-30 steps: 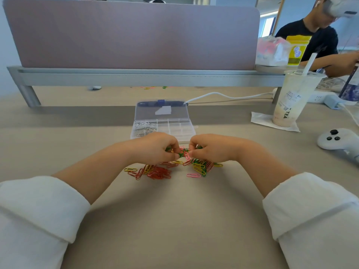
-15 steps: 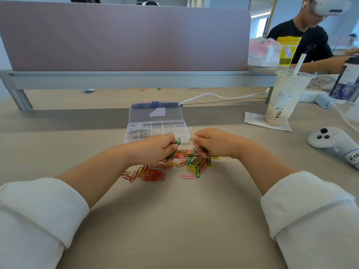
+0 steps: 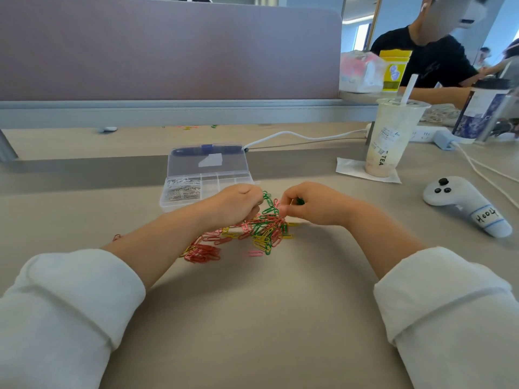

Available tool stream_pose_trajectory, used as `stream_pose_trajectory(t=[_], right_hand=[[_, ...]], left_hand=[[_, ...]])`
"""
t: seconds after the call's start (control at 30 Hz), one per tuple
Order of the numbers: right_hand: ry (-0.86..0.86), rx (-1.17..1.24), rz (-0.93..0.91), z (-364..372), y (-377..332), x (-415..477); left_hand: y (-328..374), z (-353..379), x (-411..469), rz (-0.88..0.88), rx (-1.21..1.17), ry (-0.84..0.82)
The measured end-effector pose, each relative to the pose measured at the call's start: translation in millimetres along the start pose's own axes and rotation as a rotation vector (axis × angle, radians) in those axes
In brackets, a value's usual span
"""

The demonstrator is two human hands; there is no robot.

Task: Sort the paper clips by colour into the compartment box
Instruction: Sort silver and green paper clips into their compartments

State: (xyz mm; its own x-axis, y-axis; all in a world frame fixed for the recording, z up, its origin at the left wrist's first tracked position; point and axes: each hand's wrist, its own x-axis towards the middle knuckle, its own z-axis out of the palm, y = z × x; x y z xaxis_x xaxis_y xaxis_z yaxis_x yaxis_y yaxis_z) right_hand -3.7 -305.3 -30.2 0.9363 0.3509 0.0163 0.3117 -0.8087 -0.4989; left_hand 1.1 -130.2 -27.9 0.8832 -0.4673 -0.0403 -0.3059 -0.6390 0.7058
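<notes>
The mixed pile of paper clips (image 3: 261, 234) lies near the middle of the desk (image 3: 252, 318), directly in front of the compartment box (image 3: 226, 181), so each transfer is short. The box lid stands open toward the far edge; silver clips (image 3: 182, 189) fill the left compartments, and the visible right ones look unfilled. The left hand (image 3: 234, 204) has its fingers curled around green clips (image 3: 268, 202) that project from its fingertips. The right hand (image 3: 317, 206) is also curled and pinches a green item (image 3: 300, 201), probably another clip. Both hands hover over the far side of the pile, probably collecting one colour before depositing. The interlocked clips are the main obstruction and may drag neighbours along. A drink cup (image 3: 389, 141), a controller (image 3: 460, 200) and a cable (image 3: 295, 134) occupy the right side and far edge, well apart from the work.
</notes>
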Motion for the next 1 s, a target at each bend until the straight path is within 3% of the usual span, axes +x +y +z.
stream_pose_trajectory(t=[0.2,0.57,0.8,1.0], right_hand=[[-0.109,-0.06,-0.044,-1.7,-1.2,-3.4],[-0.078,-0.123,-0.013,2.1,-2.2,-1.3],[-0.093,-0.069,0.032,5.9,0.4,0.8],[-0.105,-0.024,0.013,6.6,-2.0,2.0]], left_hand=[[1.2,4.1,-2.4,0.05,0.059,0.083],[-7.7,2.4,-1.3,0.03,0.163,0.087],[-7.3,-1.9,-7.0,0.043,0.054,0.129],[-8.6,-1.0,-8.8,0.049,0.097,0.116]])
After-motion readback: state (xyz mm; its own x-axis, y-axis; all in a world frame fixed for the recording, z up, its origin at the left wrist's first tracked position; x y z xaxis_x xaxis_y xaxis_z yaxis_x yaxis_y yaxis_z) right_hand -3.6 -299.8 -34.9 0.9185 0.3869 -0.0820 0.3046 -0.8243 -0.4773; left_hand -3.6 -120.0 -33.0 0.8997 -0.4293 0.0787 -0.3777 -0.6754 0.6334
